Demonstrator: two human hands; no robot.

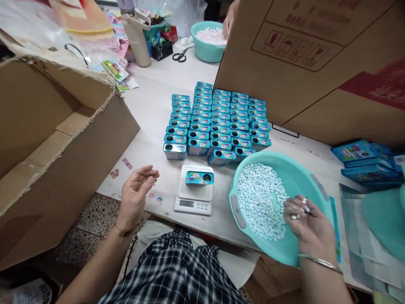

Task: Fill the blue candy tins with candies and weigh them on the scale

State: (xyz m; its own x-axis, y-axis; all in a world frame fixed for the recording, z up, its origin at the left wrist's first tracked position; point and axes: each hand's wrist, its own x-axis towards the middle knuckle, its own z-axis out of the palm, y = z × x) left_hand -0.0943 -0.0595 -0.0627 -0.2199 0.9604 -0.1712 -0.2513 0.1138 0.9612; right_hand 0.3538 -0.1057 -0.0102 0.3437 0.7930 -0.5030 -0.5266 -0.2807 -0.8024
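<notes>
Weighing place at a white tabletop (152, 86), two bare hands at work. The left hand (136, 192) is held in the air just beside the digital scale (196, 192), fingers extended together and thumb apart, the palm bare. The right hand (310, 221) is turned palm upward over the near right part of the turquoise basin (299, 183), its fingers loosely curled about a few small white candies; one or two show near the fingertips. A bed of pale blue-white candies (259, 200) fills the basin's left part, leaving its far right floor bare.

On the scale's platform sits one blue tin (199, 177), its printed top upward and a dark round opening toward its right end. The display (186, 203) cannot be read from where I stand. Beyond the scale, similar tins (220, 120) are packed in five ranks, their openings toward the left.

Surroundings: an open cardboard box (95, 164) at left; a large printed carton (297, 84) at far right, with blue packages (354, 152) stacked before it. At the back lie black-handled scissors (179, 56), between a cream tumbler (137, 40) and a smaller turquoise basin (209, 53) of pinkish candies (210, 36), into which a co-worker's hand (229, 21), partly hidden by the carton, reaches.
</notes>
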